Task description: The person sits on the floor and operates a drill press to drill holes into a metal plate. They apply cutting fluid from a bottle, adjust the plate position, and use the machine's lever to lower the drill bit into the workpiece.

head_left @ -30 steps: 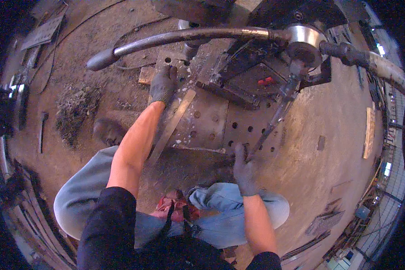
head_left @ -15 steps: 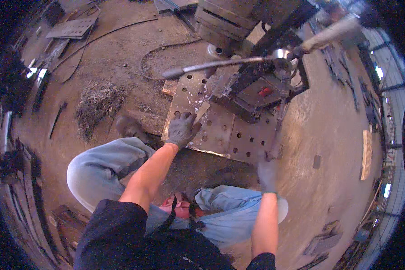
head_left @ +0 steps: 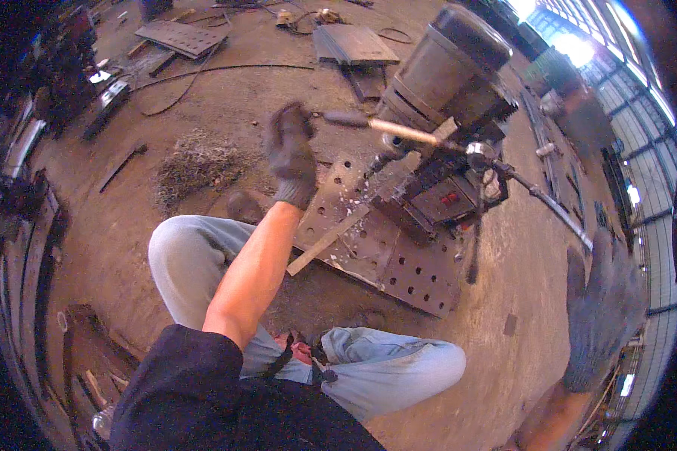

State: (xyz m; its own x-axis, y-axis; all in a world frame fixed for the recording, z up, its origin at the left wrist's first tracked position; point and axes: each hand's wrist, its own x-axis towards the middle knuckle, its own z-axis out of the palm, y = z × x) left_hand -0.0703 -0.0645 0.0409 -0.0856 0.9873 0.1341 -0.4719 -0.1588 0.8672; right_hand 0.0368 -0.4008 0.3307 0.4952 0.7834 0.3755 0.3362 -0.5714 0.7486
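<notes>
My left hand [head_left: 289,146], in a dark grey glove, is raised over the far left side of the perforated steel plate. Its blurred fingers are near the dark grip of a lever [head_left: 346,119] on the drilling machine [head_left: 444,71]; whether they touch it I cannot tell. My gloved right hand [head_left: 605,301] is smeared by motion at the right, close to the lower end of another lever rod [head_left: 553,201]. A narrow flat metal bar [head_left: 331,237] lies slanted across the perforated plate [head_left: 421,278], its near end past the plate's edge and its far end at the machine.
Metal shavings [head_left: 199,169] are heaped left of the plate. A cable [head_left: 226,69] runs over the floor behind, near a holed plate [head_left: 180,36] and stacked plates [head_left: 353,43]. Long steel pieces [head_left: 26,255] lie at the far left. My bent knees flank the near side.
My left hand has left the bar and risen toward the machine's lever. My right hand has swung far out to the right. The levers have turned, and the bar lies farther toward me.
</notes>
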